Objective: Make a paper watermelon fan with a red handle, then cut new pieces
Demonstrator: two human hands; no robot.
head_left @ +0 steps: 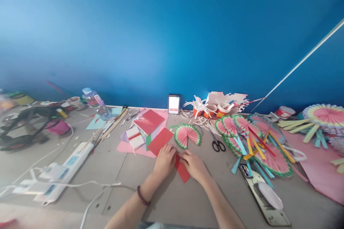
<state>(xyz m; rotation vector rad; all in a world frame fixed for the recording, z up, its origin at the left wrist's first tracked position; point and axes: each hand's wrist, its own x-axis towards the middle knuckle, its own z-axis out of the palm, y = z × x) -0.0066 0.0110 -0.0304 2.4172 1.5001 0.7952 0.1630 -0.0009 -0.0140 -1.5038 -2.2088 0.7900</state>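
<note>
Red paper [183,171]; left hand [165,160] and right hand [194,165] seemingly pressing it.

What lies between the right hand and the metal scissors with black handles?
In the head view, only bare grey tabletop lies between the right hand and these scissors.
</note>
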